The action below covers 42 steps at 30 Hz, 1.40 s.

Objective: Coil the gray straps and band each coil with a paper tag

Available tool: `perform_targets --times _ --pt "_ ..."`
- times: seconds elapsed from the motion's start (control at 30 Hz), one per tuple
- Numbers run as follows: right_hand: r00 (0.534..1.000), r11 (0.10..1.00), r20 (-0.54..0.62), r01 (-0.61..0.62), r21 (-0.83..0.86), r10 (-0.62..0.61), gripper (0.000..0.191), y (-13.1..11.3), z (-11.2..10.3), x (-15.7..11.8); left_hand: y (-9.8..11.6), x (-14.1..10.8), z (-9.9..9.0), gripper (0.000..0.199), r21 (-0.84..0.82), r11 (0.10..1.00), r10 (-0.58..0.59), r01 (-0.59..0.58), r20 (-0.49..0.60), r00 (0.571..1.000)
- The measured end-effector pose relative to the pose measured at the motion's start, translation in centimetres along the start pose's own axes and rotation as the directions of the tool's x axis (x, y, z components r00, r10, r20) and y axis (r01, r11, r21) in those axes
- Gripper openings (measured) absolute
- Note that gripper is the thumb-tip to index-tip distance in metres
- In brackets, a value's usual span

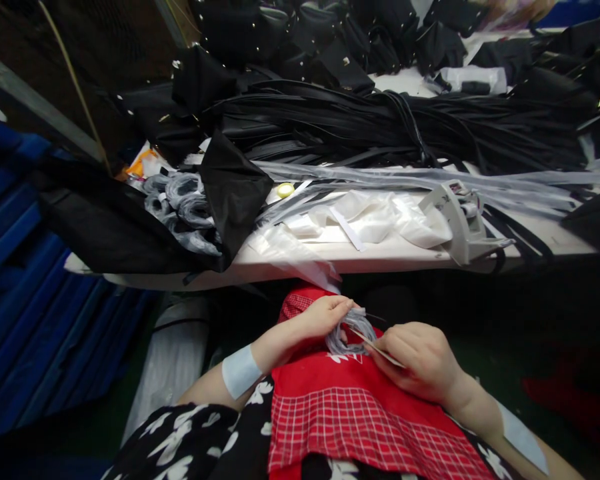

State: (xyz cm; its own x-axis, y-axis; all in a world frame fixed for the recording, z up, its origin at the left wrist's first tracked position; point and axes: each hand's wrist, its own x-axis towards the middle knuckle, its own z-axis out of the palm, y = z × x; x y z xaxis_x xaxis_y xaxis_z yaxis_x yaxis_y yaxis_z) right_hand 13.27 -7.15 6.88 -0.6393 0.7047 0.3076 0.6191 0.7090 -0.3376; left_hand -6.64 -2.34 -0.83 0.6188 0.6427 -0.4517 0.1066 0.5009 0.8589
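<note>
Holding grey strap coil [347, 331] | L hand [325, 315] pinching | R hand [420, 360] closed on it

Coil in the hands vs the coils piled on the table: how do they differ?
The held coil is a single loop over the red apron, pinched by the left hand, with the right hand at its other side. The table coils are several, lying loose in a heap on the table beside black fabric. The held one looks thinner. Both are grey translucent strapping.
</note>
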Motion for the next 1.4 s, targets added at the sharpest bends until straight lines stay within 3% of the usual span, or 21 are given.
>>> perform_targets --times 0.13,0.3,0.47,0.63,0.8,0.9,1.13,1.27,1.4 --pt "0.999 0.993 0.047 0.007 -0.114 -0.002 0.034 -0.7 1.5 0.1 -1.0 0.0 0.4 0.055 -0.087 0.996 0.002 -0.009 -0.079 0.997" --pt "0.978 0.983 0.104 -0.183 -0.011 0.183 0.032 -0.5 1.8 0.2 -0.6 -0.5 0.2 0.042 0.123 0.987 0.125 -0.103 -0.188 0.974" --pt "0.875 0.823 0.197 -0.482 0.298 0.441 0.022 0.9 1.0 1.1 0.5 -1.0 -0.1 0.036 0.259 0.954 0.187 -0.15 -0.123 0.975" --pt "0.779 0.688 0.188 -0.62 0.379 0.598 0.02 2.5 1.8 1.9 1.6 -1.1 0.5 0.033 0.413 0.889 0.25 -0.199 -0.073 0.965" --pt "0.769 0.683 0.147 -0.624 0.38 0.622 0.017 2.6 2.1 1.7 2.8 -1.2 1.0 0.04 0.469 0.841 0.293 -0.27 0.024 0.956" --pt "0.741 0.649 0.186 -0.66 0.379 0.645 0.02 2.6 1.9 1.6 3.1 -1.2 1.2 0.038 0.458 0.819 0.348 -0.346 0.084 0.934" --pt "0.675 0.607 0.371 -0.737 0.297 0.638 0.049 4.6 2.6 1.4 2.9 -1.2 1.5 0.032 0.329 0.893 0.34 -0.308 -0.041 0.94" --pt "0.654 0.453 0.553 -0.756 0.473 0.516 0.054 4.8 4.0 1.1 2.8 -1.7 1.5 0.028 0.284 0.902 0.36 -0.325 -0.08 0.93" --pt "0.679 0.261 0.509 -0.701 0.663 0.53 0.047 4.0 4.6 1.5 2.7 -2.0 1.5 0.026 0.307 0.893 0.385 -0.329 -0.145 0.911"
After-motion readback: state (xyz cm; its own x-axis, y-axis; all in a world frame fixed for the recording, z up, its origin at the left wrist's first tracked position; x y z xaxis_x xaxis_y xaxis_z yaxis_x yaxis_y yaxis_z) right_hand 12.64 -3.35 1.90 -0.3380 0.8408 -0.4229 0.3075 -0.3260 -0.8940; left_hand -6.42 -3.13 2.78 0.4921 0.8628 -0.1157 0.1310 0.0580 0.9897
